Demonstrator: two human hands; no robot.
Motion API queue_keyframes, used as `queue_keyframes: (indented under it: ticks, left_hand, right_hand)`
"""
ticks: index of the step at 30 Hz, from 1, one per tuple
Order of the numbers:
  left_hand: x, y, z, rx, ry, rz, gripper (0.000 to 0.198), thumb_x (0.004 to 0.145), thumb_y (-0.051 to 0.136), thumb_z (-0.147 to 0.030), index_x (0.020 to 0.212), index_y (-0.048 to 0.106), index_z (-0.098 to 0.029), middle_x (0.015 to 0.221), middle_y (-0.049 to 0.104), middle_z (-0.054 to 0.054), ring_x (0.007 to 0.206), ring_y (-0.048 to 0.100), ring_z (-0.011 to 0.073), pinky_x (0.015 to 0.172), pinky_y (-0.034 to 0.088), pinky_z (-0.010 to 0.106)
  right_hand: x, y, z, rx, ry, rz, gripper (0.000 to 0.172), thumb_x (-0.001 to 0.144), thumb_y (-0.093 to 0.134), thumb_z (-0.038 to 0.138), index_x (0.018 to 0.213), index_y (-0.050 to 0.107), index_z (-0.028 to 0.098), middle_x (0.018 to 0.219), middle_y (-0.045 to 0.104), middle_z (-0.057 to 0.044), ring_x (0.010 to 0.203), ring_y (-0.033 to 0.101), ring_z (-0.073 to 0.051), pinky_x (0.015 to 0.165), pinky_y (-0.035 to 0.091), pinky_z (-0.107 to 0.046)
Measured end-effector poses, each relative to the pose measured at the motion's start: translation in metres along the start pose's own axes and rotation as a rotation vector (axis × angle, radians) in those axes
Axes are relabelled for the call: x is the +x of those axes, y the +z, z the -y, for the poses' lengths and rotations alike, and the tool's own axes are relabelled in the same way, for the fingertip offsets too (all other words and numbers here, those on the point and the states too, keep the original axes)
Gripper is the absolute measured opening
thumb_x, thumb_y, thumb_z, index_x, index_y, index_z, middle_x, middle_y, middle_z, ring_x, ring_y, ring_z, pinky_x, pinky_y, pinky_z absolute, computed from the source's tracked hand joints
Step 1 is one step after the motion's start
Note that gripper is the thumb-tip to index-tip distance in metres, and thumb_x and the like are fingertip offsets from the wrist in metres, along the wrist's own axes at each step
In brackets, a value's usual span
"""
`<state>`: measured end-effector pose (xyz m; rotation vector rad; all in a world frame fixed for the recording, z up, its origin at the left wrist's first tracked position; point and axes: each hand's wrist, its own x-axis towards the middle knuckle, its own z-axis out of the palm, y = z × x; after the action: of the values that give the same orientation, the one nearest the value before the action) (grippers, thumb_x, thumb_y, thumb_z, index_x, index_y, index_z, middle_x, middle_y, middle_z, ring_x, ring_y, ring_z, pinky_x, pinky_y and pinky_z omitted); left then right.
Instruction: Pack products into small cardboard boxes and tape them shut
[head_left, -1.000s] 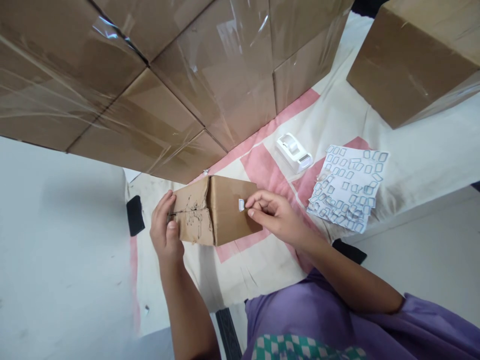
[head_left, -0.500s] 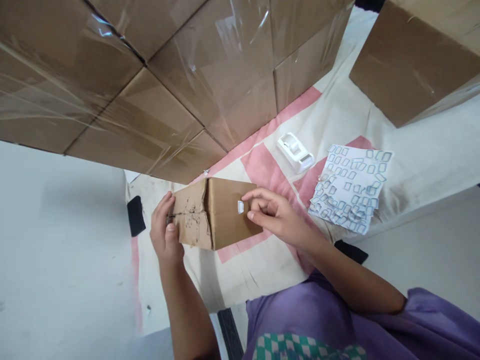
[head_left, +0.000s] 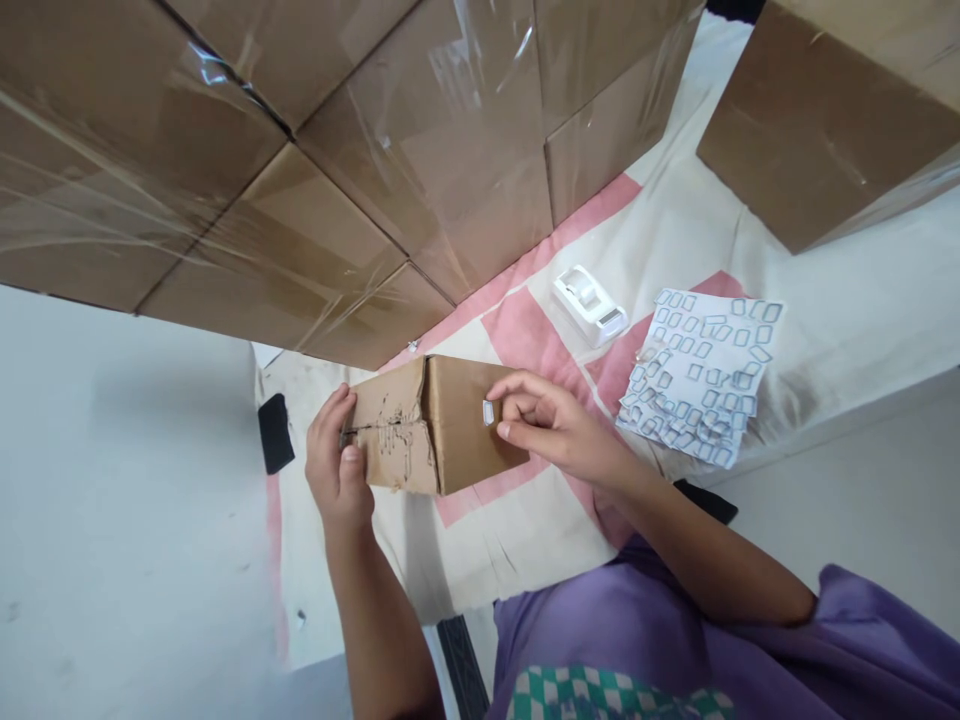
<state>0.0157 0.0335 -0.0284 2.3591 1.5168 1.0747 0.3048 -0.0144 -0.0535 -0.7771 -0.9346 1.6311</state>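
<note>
A small cardboard box (head_left: 480,445) with worn flaps and dark scrawled marks is tilted over the cloth in front of me. My left hand (head_left: 336,455) grips its left end, fingers along the far edge and thumb on the marked flap side. On the box's plain side sits a small white label (head_left: 488,413) with a dark outline. My right hand (head_left: 544,425) is at that side, index fingertip and thumb apart by the label's right edge, the other fingers curled. Whether its fingertips press on the cardboard is hard to tell.
Large taped cartons (head_left: 360,220) form a wall behind the box. A white tape dispenser (head_left: 589,305) and a paper sheet (head_left: 701,375) covered with many outlined labels lie to the right on the pink and cream cloth (head_left: 525,540). Another carton (head_left: 817,130) stands at the far right.
The small box has shifted slightly right and turned a little, my left hand moving with it. My right hand stays beside the label, nearly still.
</note>
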Motion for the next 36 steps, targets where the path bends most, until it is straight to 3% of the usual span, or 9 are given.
queue_keyframes:
  ticks: [2,7,12,16,20,24,28,33,36]
  left_hand:
    - [0.000,0.000,0.000,-0.008,0.001,-0.005,0.055,0.103,0.037,-0.053,0.141,0.061,-0.021,0.151,0.058,0.014,0.143,0.053,0.0305,0.120,0.040,0.051]
    - [0.001,0.000,0.000,-0.033,-0.009,-0.018,0.056,0.102,0.039,-0.054,0.140,0.063,-0.020,0.151,0.059,0.015,0.142,0.053,0.0310,0.120,0.040,0.051]
    - [0.000,0.000,-0.001,-0.034,-0.013,-0.021,0.054,0.103,0.040,-0.053,0.140,0.064,-0.021,0.151,0.058,0.014,0.141,0.054,0.0310,0.120,0.040,0.051]
    - [0.000,0.000,-0.001,-0.030,-0.012,-0.013,0.054,0.103,0.039,-0.052,0.140,0.063,-0.021,0.152,0.058,0.014,0.142,0.053,0.0311,0.120,0.040,0.052]
    - [0.000,0.000,-0.001,-0.011,-0.013,-0.005,0.052,0.103,0.040,-0.050,0.141,0.062,-0.022,0.152,0.057,0.013,0.142,0.053,0.0307,0.120,0.040,0.051]
    - [0.000,0.000,-0.001,0.003,0.000,-0.011,0.051,0.103,0.040,-0.049,0.140,0.062,-0.022,0.151,0.058,0.013,0.142,0.054,0.0300,0.119,0.041,0.050]
    - [0.001,0.001,-0.005,0.048,0.011,0.009,0.051,0.104,0.039,-0.050,0.141,0.061,-0.022,0.151,0.058,0.014,0.141,0.054,0.0296,0.119,0.041,0.049]
    - [0.002,0.002,-0.013,0.079,0.023,0.029,0.048,0.104,0.043,-0.046,0.143,0.061,-0.023,0.151,0.058,0.012,0.142,0.053,0.0291,0.120,0.040,0.049]
    - [0.002,0.003,-0.017,0.098,0.030,0.032,0.047,0.104,0.045,-0.044,0.143,0.061,-0.024,0.151,0.059,0.012,0.143,0.053,0.0289,0.120,0.040,0.049]
  right_hand:
    - [-0.001,0.000,0.000,-0.016,-0.001,-0.001,0.024,0.091,0.068,0.027,0.113,0.060,0.022,0.068,0.043,0.009,0.060,0.040,-0.010,0.059,0.030,-0.026]
    - [-0.002,0.003,0.002,-0.018,0.011,-0.018,0.020,0.087,0.072,0.031,0.087,0.055,0.021,0.071,0.049,0.006,0.063,0.043,-0.010,0.059,0.032,-0.025]
    - [-0.002,0.005,0.004,-0.034,-0.009,-0.033,0.023,0.087,0.070,0.030,0.106,0.060,0.021,0.067,0.046,0.008,0.061,0.041,-0.010,0.059,0.031,-0.026]
    - [-0.003,0.004,0.003,-0.041,0.006,-0.015,0.018,0.087,0.072,0.031,0.093,0.057,0.021,0.068,0.049,0.007,0.062,0.043,-0.010,0.060,0.032,-0.026]
    - [-0.003,0.004,0.003,-0.022,-0.020,-0.034,0.029,0.087,0.071,0.029,0.113,0.058,0.023,0.069,0.049,0.008,0.062,0.044,-0.011,0.061,0.034,-0.026]
    - [-0.002,0.004,0.002,-0.038,-0.009,-0.045,0.019,0.086,0.071,0.031,0.094,0.056,0.022,0.069,0.051,0.007,0.062,0.044,-0.010,0.059,0.033,-0.026]
    - [0.000,0.005,-0.004,-0.077,-0.053,-0.110,0.024,0.087,0.071,0.032,0.103,0.055,0.023,0.067,0.049,0.009,0.060,0.044,-0.011,0.059,0.034,-0.025]
    - [0.004,0.003,-0.015,-0.235,-0.130,-0.259,0.010,0.094,0.062,0.031,0.094,0.060,0.022,0.073,0.055,0.004,0.068,0.052,-0.013,0.065,0.040,-0.027]
    - [0.005,-0.004,-0.017,-0.368,-0.195,-0.257,0.007,0.098,0.054,0.026,0.094,0.059,0.022,0.080,0.057,0.002,0.073,0.054,-0.014,0.068,0.041,-0.028]
